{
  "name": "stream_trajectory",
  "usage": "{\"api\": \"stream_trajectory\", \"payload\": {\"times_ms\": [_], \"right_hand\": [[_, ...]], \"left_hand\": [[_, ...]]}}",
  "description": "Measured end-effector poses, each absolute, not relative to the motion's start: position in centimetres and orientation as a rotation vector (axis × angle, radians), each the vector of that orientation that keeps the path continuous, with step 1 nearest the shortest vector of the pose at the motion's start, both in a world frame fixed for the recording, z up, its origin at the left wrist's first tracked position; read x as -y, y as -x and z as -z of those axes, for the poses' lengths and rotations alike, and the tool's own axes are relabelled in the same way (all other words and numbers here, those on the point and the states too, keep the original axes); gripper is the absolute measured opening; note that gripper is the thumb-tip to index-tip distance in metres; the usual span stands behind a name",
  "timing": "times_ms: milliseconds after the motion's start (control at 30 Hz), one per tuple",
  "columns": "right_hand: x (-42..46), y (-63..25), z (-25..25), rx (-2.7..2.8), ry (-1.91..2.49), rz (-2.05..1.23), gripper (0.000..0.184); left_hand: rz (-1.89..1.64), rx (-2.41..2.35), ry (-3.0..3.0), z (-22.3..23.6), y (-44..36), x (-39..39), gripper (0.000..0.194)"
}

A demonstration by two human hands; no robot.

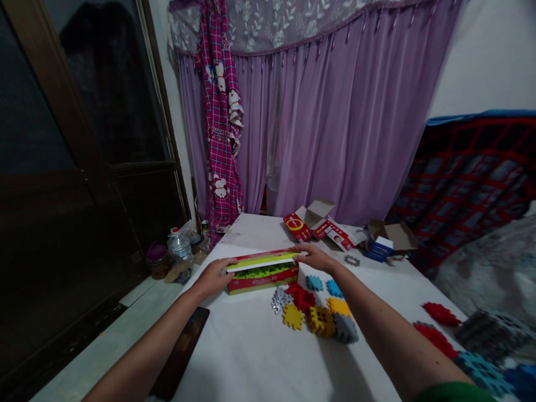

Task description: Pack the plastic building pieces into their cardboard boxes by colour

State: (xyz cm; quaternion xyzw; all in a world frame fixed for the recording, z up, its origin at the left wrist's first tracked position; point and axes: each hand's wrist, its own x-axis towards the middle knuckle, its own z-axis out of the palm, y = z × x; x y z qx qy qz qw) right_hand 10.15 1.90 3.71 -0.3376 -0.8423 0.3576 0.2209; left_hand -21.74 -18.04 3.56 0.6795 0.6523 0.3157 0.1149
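A red and yellow-green cardboard box (263,283) sits on the white-covered table, its lid (263,261) partly raised. Bright green toothed plastic pieces (262,272) show through the gap. My left hand (214,277) grips the left end of the box near the lid's edge. At the opposite end, my right hand (313,257) has its fingers over the lid's right edge. Just right of the box lie loose toothed pieces: a red group (300,297), a yellow one (292,316), grey ones (281,300) and a light blue one (314,283).
Opened red and white cartons (320,226) and a blue box (378,249) stand at the table's far edge. More toothed pieces (481,371) lie at the right. A dark flat tablet-like object (181,354) rests by my left forearm. Purple curtains (335,128) hang behind.
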Motion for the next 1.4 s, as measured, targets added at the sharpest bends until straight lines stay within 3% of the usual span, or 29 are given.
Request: {"api": "stream_trajectory", "payload": {"times_ms": [367,767,1400], "right_hand": [[-0.9,-10.1,-3.8,2.704,0.847,-0.499,0.053],[-0.5,-9.5,-5.0,2.894,0.859,-0.290,0.055],[-1.5,-8.5,-4.5,2.651,0.962,-0.447,0.047]], "left_hand": [[-0.596,-2.072,-2.027,-3.1,20.9,17.8,0.049],[-0.763,-1.944,-2.165,-1.0,22.4,16.1,0.057],[-0.997,-2.108,-1.807,-3.5,20.7,14.5,0.042]]}}
